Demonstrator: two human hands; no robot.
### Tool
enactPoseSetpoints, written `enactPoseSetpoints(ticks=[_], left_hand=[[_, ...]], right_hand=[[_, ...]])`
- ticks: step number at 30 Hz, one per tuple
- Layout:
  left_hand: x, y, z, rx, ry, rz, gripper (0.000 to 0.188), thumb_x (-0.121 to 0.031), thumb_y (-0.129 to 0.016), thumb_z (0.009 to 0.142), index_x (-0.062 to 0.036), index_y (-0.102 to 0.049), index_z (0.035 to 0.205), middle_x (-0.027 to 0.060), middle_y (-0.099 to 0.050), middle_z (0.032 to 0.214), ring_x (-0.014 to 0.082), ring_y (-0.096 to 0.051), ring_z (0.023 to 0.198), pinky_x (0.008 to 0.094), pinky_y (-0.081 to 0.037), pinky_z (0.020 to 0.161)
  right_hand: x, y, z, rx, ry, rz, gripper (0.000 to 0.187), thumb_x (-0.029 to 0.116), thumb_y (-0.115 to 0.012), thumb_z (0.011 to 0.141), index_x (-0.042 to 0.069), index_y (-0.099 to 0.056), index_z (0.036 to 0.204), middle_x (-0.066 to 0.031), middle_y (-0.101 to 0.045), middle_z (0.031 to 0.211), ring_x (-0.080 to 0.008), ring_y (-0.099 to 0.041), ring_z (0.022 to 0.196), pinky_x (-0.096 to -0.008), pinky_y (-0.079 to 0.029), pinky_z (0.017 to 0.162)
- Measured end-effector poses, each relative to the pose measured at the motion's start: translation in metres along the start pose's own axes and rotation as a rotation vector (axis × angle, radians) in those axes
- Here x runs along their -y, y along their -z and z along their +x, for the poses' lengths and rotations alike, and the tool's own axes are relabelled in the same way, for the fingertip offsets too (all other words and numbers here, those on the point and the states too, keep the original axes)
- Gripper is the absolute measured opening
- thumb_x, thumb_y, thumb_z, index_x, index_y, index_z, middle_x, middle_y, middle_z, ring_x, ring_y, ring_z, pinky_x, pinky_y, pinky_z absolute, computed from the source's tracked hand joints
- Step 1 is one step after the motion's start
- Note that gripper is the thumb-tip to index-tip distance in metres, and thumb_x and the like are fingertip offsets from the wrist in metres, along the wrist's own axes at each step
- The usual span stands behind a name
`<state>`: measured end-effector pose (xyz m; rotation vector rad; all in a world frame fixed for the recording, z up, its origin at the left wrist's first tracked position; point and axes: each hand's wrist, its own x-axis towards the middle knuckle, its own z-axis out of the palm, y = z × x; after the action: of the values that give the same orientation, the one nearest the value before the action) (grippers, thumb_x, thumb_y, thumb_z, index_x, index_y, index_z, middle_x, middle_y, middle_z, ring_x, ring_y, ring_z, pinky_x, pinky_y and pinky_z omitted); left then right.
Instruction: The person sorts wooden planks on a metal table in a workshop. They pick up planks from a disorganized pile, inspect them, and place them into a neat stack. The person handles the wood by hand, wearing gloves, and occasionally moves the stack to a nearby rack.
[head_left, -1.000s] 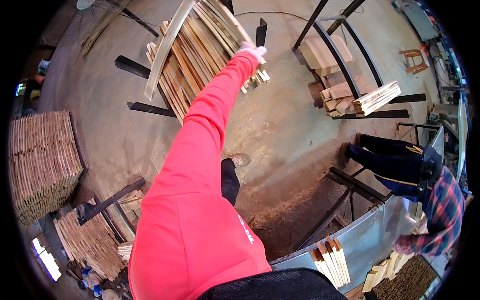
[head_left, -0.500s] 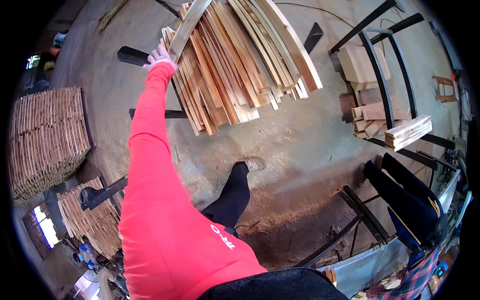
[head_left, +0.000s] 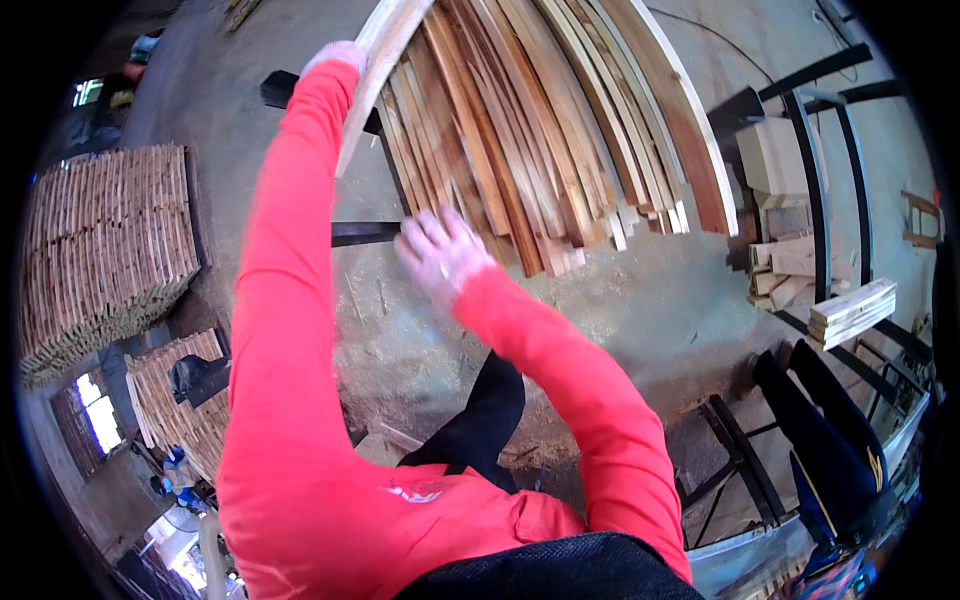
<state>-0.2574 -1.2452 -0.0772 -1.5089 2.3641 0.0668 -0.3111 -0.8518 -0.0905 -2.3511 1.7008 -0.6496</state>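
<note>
Several long wooden boards [head_left: 545, 130] lie side by side on a dark metal stand, their near ends uneven. One pale board [head_left: 380, 70] lies slanted at the left of this stack. My left hand [head_left: 340, 55], in a pale glove, grips that board's left edge, with the fingers partly hidden. My right hand [head_left: 445, 255], gloved too, is held with spread fingers at the near ends of the left boards. It appears to hold nothing, and contact with the wood is unclear.
Stacked wood [head_left: 110, 250] stands at the left, with a smaller stack [head_left: 175, 400] nearer. On the right are a dark metal frame [head_left: 815, 190], short wood pieces [head_left: 852, 312] and a co-worker's legs [head_left: 820, 420]. A black stand arm [head_left: 365, 233] juts out below the boards.
My right hand has come into view at the boards' near ends. The slanted board has shifted toward me, with my left hand now farther along its edge. The view has shifted slightly.
</note>
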Motion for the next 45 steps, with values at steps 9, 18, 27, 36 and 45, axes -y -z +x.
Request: enactPoseSetpoints(ticks=[9,18,27,36,45], left_hand=[[-0.031,0.066,-0.123,0.025,0.456,-1.39,0.026,-0.015,-0.069,0.065,0.0018,-0.069,0.084,0.0165,-0.068,0.08,0.0328,-0.063,0.071,0.0418,-0.053,0.074],[-0.032,0.031,-0.224,0.652,-0.372,-2.571,0.055,-0.019,-0.058,0.08,0.0094,-0.051,0.125,0.0028,-0.062,0.066,0.0152,-0.059,0.048,0.0307,-0.049,0.044],[-0.087,-0.052,-0.25,0.563,-0.816,-2.783,0.084,-0.045,-0.059,0.093,0.0114,-0.023,0.144,0.0023,-0.067,0.078,0.0135,-0.057,0.052,0.0342,-0.05,0.06],[-0.137,-0.139,-0.191,0.541,0.181,-1.625,0.062,-0.049,-0.051,0.093,-0.0046,-0.046,0.137,0.0171,-0.068,0.09,0.0299,-0.068,0.077,0.0438,-0.054,0.064],[-0.167,-0.156,-0.152,0.045,0.337,-1.472,0.059,-0.056,-0.05,0.093,-0.0055,-0.056,0.123,0.0196,-0.066,0.107,0.0319,-0.066,0.09,0.0419,-0.052,0.076]], right_hand=[[-0.068,-0.026,0.068,0.791,-0.148,-0.521,0.045,0.029,-0.036,0.098,0.017,-0.046,0.14,-0.004,-0.036,0.153,-0.0276,-0.024,0.145,-0.059,-0.008,0.119],[-0.11,0.041,0.009,0.207,-0.414,-0.382,0.035,0.029,-0.057,0.087,0.023,-0.064,0.12,-0.0106,-0.042,0.148,-0.0365,-0.033,0.139,-0.0561,-0.011,0.117],[-0.115,0.034,-0.008,-0.161,-0.518,-0.199,0.065,0.032,-0.068,0.078,0.018,-0.048,0.138,-0.0148,-0.046,0.141,-0.0344,-0.04,0.133,-0.0506,-0.024,0.114],[-0.119,0.038,-0.025,-0.124,-0.587,-0.264,0.058,0.035,-0.069,0.082,0.016,-0.053,0.134,-0.0106,-0.047,0.143,-0.0304,-0.042,0.133,-0.045,-0.031,0.112],[-0.025,0.085,-0.191,-0.394,-0.72,0.075,0.04,0.004,-0.061,0.083,0.005,-0.063,0.123,-0.021,-0.063,0.119,-0.0375,-0.059,0.113,-0.0433,-0.047,0.098]])
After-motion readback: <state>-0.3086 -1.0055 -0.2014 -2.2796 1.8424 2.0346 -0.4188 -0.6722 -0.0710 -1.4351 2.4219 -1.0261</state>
